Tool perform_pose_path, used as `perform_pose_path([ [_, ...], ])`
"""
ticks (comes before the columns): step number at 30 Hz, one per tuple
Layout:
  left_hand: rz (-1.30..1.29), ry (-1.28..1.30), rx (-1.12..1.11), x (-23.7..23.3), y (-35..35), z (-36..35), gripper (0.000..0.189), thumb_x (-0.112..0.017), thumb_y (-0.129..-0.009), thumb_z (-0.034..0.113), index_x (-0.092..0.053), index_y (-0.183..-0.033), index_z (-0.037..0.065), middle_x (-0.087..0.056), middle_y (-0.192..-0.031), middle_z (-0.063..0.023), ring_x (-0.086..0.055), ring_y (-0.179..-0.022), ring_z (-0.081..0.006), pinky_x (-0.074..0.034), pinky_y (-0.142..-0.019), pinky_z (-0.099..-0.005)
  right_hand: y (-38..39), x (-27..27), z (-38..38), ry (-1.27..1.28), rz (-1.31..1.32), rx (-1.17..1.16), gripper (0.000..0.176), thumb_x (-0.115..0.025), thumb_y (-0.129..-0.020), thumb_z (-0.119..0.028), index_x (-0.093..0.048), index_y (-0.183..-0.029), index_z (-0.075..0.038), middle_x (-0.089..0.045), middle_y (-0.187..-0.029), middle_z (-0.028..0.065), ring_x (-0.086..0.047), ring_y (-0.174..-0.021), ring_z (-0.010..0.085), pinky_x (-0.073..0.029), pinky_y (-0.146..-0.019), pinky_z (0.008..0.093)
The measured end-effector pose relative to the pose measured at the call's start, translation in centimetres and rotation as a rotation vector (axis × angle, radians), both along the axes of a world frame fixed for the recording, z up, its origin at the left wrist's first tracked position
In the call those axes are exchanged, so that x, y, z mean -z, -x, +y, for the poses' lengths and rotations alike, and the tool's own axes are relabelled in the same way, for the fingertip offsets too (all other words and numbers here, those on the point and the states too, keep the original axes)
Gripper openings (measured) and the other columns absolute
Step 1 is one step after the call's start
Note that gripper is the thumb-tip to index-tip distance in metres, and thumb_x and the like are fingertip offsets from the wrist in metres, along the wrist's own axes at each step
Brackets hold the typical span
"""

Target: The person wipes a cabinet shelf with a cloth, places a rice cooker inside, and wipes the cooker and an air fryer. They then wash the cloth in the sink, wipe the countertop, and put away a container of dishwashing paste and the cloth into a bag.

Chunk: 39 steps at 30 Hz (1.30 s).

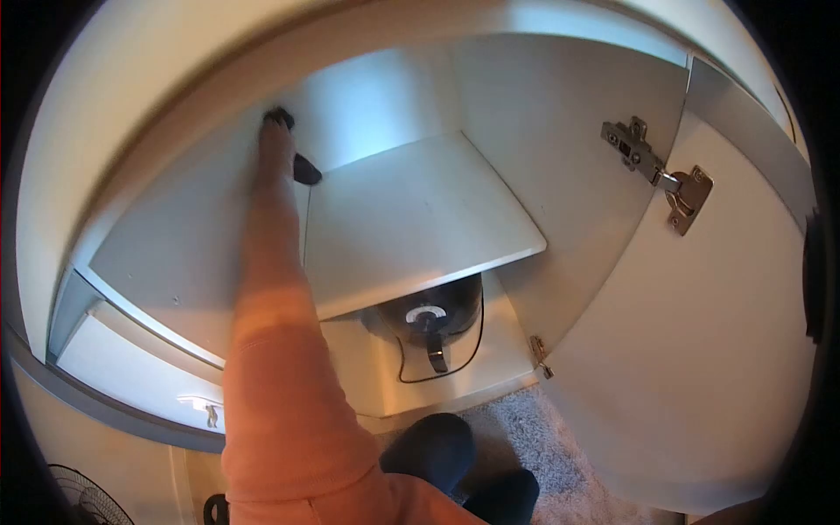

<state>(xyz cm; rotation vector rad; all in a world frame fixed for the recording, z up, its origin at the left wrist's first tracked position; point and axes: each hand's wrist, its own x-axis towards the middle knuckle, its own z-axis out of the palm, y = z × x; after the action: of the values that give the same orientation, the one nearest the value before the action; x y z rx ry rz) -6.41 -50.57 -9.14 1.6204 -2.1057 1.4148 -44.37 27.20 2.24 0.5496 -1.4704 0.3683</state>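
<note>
My left hand (276,140) reaches far up into the open cabinet, close to its left wall, with the arm in an orange sleeve. Its fingers are closed around a dark object (306,169), which shows on both sides of the hand; its kind cannot be made out. The object is at the back left corner, above the white shelf (420,219). Below the shelf stands a black appliance (451,306) with a handle in front and a cord looped around it. My right hand does not show.
The cabinet door (691,350) stands open at the right on metal hinges (643,153). At the bottom are dark-covered feet (433,451) on a grey rug (542,437). A fan guard (83,494) shows at the lower left.
</note>
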Motion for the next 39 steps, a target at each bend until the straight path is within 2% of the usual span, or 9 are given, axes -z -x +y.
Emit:
perform_pose_path([
  [2,0.54,-0.289,0.006,6.4,1.5,3.4,0.033,-0.044,-0.087,0.021,-0.057,-0.109,0.001,-0.056,-0.112,-0.0209,-0.056,-0.102,-0.032,-0.044,-0.089,-0.0399,0.1,0.1,0.2,0.013,-0.039,-0.075,0.039,-0.05,-0.09,-0.027,-0.035,-0.061,-0.005,-0.03,-0.055,0.0033,-0.033,-0.05,0.0165,-0.03,-0.047,0.0324],
  [4,-0.16,-0.547,-0.073,11.4,1.5,4.7,0.032,-0.043,-0.086,0.022,-0.06,-0.103,0.0,-0.058,-0.107,-0.021,-0.057,-0.099,-0.0357,-0.045,-0.087,-0.043,0.4,0.2,0.3,0.003,-0.038,-0.108,0.039,-0.05,-0.09,-0.027,-0.035,-0.061,-0.006,-0.03,-0.055,0.0021,-0.032,-0.049,0.0155,-0.029,-0.046,0.0313],
  [11,0.962,-0.617,0.293,5.7,2.6,3.0,0.034,-0.044,-0.08,0.021,-0.062,-0.103,0.004,-0.059,-0.105,-0.0218,-0.057,-0.097,-0.0378,-0.045,-0.086,-0.0439,0.1,-0.2,0.8,0.019,0.005,-0.068,0.039,-0.051,-0.09,-0.029,-0.034,-0.061,-0.008,-0.028,-0.055,0.0001,-0.031,-0.048,0.0132,-0.027,-0.045,0.0288],
  [13,0.763,-0.917,0.368,11.4,2.6,0.1,0.042,-0.044,-0.083,0.027,-0.053,-0.118,0.005,-0.051,-0.121,-0.0211,-0.051,-0.109,-0.036,-0.04,-0.093,-0.0424,0.2,0.1,0.5,0.045,-0.004,-0.085,0.039,-0.052,-0.089,-0.029,-0.034,-0.061,-0.008,-0.028,-0.055,-0.0002,-0.031,-0.048,0.0127,-0.027,-0.045,0.0284],
  [15,0.497,-0.512,0.119,17.7,5.0,-1.1,0.045,-0.044,-0.086,0.028,-0.046,-0.127,0.009,-0.042,-0.132,-0.0177,-0.044,-0.117,-0.0338,-0.036,-0.097,-0.0412,0.1,0.3,0.1,0.06,-0.008,-0.076,0.039,-0.052,-0.089,-0.029,-0.034,-0.061,-0.008,-0.028,-0.055,0.0002,-0.031,-0.048,0.0131,-0.027,-0.045,0.0288],
  [24,2.263,-1.227,1.277,5.2,28.7,11.9,0.022,-0.042,-0.093,0.022,-0.051,-0.107,0.007,-0.057,-0.089,-0.0055,-0.055,-0.075,-0.0188,-0.047,-0.067,-0.0343,-0.1,0.7,-0.6,0.131,-0.044,-0.086,0.039,-0.053,-0.088,-0.028,-0.035,-0.061,-0.007,-0.029,-0.055,0.0012,-0.031,-0.048,0.0148,-0.027,-0.046,0.0303],
  [31,1.398,-0.801,1.681,9.6,30.9,38.8,0.052,-0.028,-0.095,0.029,-0.02,-0.14,0.003,-0.008,-0.147,-0.0196,-0.005,-0.137,-0.0295,-0.005,-0.109,-0.0399,-1.0,-0.4,-0.3,0.345,-0.241,-0.158,0.039,-0.056,-0.086,-0.03,-0.038,-0.061,-0.006,-0.032,-0.054,0.0025,-0.033,-0.048,0.0161,-0.028,-0.045,0.0305],
  [37,1.409,-0.436,1.702,6.6,34.6,29.0,0.055,-0.026,-0.096,0.036,-0.02,-0.14,0.004,-0.013,-0.146,-0.0193,-0.01,-0.136,-0.0309,-0.007,-0.109,-0.0392,2.9,1.3,5.1,0.473,-0.632,-0.099,0.036,-0.048,-0.088,-0.042,-0.049,-0.102,-0.009,-0.045,-0.103,0.0068,-0.045,-0.092,0.0196,-0.035,-0.079,0.0312],
  [39,1.671,-0.498,1.54,3.0,36.1,19.6,0.042,-0.033,-0.094,0.023,-0.036,-0.13,0.001,-0.035,-0.133,-0.0189,-0.036,-0.12,-0.0262,-0.029,-0.099,-0.0367,5.2,2.6,7.4,0.366,-0.564,-0.085,0.048,-0.044,-0.089,-0.047,-0.051,-0.118,-0.009,-0.049,-0.121,0.0087,-0.049,-0.108,0.0225,-0.036,-0.093,0.0317],
])
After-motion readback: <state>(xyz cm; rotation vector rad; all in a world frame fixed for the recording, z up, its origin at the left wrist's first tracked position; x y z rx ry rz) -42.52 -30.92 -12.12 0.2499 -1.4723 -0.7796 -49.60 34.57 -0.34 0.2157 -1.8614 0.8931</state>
